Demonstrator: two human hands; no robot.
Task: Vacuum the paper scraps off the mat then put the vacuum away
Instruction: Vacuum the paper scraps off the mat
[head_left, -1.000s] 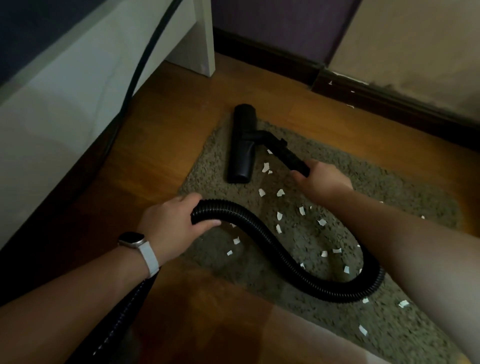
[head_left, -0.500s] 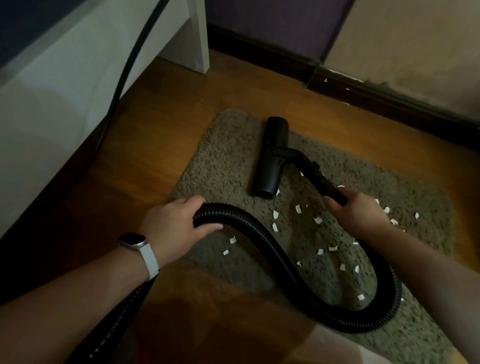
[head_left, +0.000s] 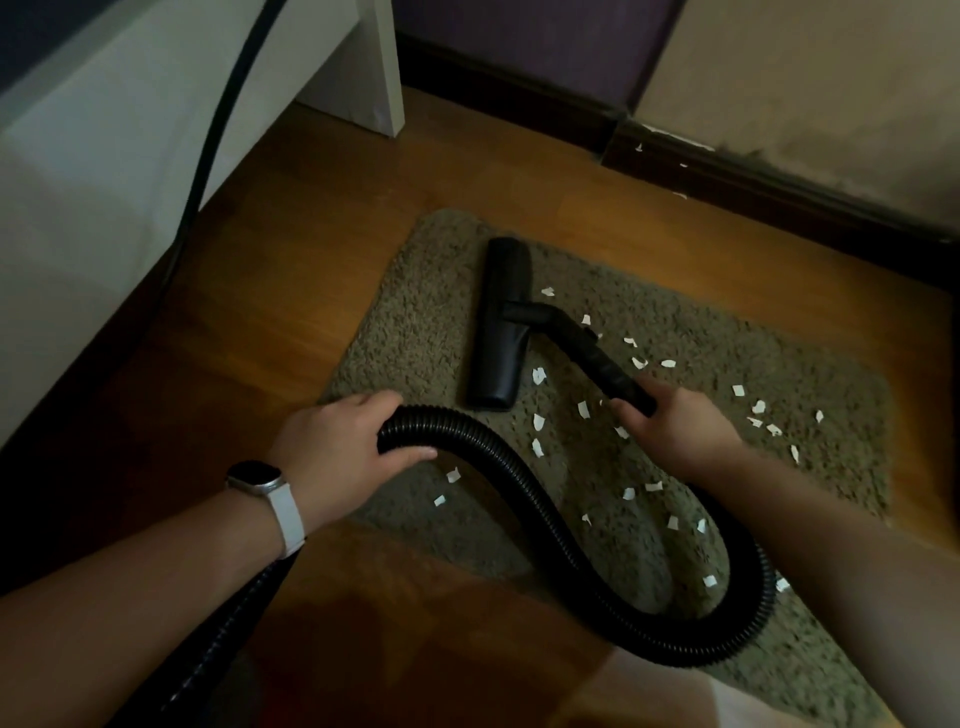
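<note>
Black plastic nozzle (head_left: 501, 322) lies flat on left part of shaggy olive mat (head_left: 415, 322), long axis pointing away from person.

Head view: right hand (head_left: 675, 426) curled round rigid wand (head_left: 597, 358) just behind nozzle. Left hand (head_left: 332, 447) wraps fingers over ribbed hose (head_left: 519, 467), which loops across near side of mat. White paper scraps (head_left: 539, 375) scattered mostly right of nozzle, around right hand, so next sweep likely goes rightward. Scraps thin and irregular; coarse pile may hold them.
</note>
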